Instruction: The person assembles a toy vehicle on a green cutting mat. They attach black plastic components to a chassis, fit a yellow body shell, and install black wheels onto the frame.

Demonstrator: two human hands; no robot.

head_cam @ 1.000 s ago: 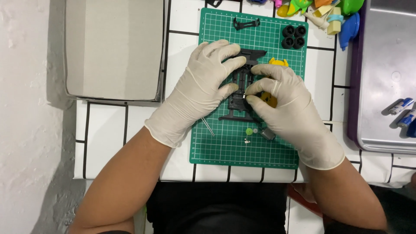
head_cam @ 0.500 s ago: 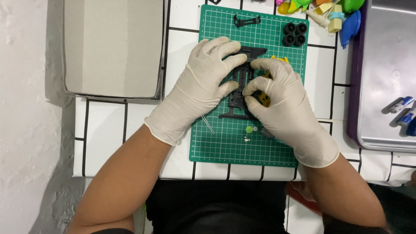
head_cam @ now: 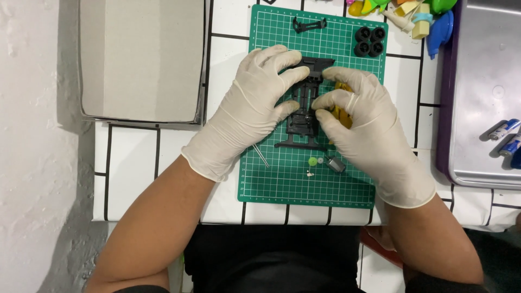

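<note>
A black plastic toy car chassis (head_cam: 304,116) lies on a green cutting mat (head_cam: 282,179). My left hand (head_cam: 249,111), in a white glove, grips the chassis from its left side. My right hand (head_cam: 363,125), also gloved, pinches the chassis at its middle from the right and covers a yellow part (head_cam: 341,111). Below the chassis lie a thin metal rod (head_cam: 261,155), a small green gear (head_cam: 312,161) and a small grey motor (head_cam: 335,164).
Several black wheels (head_cam: 370,41) and a black frame piece (head_cam: 309,24) rest at the mat's top. A grey cardboard box (head_cam: 142,59) sits to the left. A metal tray (head_cam: 483,97) with markers (head_cam: 504,130) stands to the right, colourful parts (head_cam: 412,13) above.
Both hands have shifted a little on the chassis; my right hand's fingers have moved inward to pinch its middle.
</note>
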